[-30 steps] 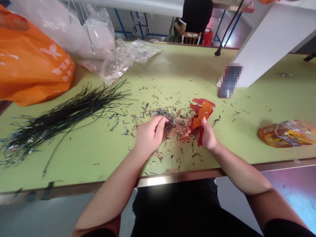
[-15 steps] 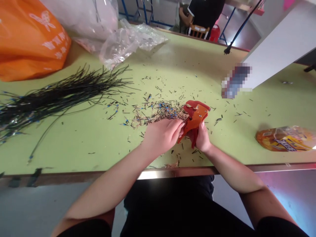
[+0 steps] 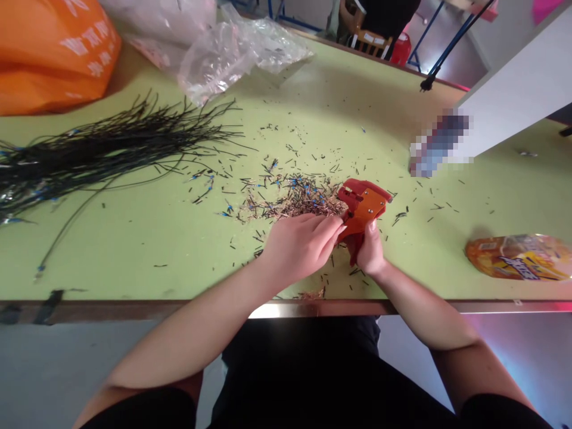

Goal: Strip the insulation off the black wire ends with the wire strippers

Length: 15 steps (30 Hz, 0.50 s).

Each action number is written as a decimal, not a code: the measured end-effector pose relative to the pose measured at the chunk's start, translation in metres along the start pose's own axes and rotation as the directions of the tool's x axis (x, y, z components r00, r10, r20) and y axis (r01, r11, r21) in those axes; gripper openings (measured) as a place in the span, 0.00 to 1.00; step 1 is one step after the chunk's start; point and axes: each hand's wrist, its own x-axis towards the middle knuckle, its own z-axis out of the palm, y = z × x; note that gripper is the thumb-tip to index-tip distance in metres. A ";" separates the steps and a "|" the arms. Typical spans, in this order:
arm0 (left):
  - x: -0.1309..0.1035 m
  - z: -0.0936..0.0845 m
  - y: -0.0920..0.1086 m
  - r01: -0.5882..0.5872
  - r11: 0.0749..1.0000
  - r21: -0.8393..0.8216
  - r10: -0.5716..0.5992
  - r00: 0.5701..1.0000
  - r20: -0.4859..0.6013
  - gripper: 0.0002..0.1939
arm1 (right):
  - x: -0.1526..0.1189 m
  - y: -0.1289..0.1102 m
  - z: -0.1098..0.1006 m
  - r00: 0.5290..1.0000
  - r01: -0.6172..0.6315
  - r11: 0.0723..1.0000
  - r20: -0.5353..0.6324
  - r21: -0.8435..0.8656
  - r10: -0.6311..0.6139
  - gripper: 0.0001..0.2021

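Observation:
My right hand point(image 3: 373, 249) is wrapped around the handles of a red and orange wire stripper point(image 3: 367, 205), its jaws pointing left above the table. Close beside the tool's jaw side, my left hand point(image 3: 304, 245) has its fingers pinched together. Whatever lies between those fingertips is too small or hidden to make out. Just beyond my left hand spreads a pile of wire scraps point(image 3: 308, 196), made of short black pieces, copper strands and blue bits. To the left lies a thick bundle of black wires point(image 3: 120, 146), with blue and shiny metal ends at its left side.
An orange bag point(image 3: 53, 59) and crumpled clear plastic point(image 3: 241, 53) occupy the back left of the green table point(image 3: 134, 250). A bottle with amber contents point(image 3: 518, 257) lies at right. A white post point(image 3: 513, 95) rises behind it. A person point(image 3: 388, 24) sits beyond the table.
The view has shifted slightly. The stripper's handles look closer together, and my left fingers now cover more of them. Both hands appear a little farther right in the picture.

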 end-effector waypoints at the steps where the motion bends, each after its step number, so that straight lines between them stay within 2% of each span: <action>1: 0.000 0.000 0.000 0.000 1.000 -0.002 0.000 1.000 0.000 0.11 | 0.000 -0.001 0.001 1.000 0.015 1.000 -0.027 0.015 -0.014 0.41; 4: -0.001 0.000 0.001 0.000 1.000 -0.011 0.000 1.000 0.007 0.11 | -0.002 -0.005 0.005 0.995 0.042 0.996 -0.092 0.083 -0.035 0.36; 11: -0.001 0.000 0.002 0.003 1.000 -0.016 -0.003 0.999 0.049 0.13 | -0.004 -0.014 0.006 0.995 -0.073 0.992 -0.064 0.106 0.080 0.37; 15: -0.001 -0.001 0.002 -0.004 1.000 -0.022 0.005 0.999 0.038 0.13 | -0.003 -0.016 0.007 0.997 -0.052 0.996 -0.054 0.068 0.056 0.36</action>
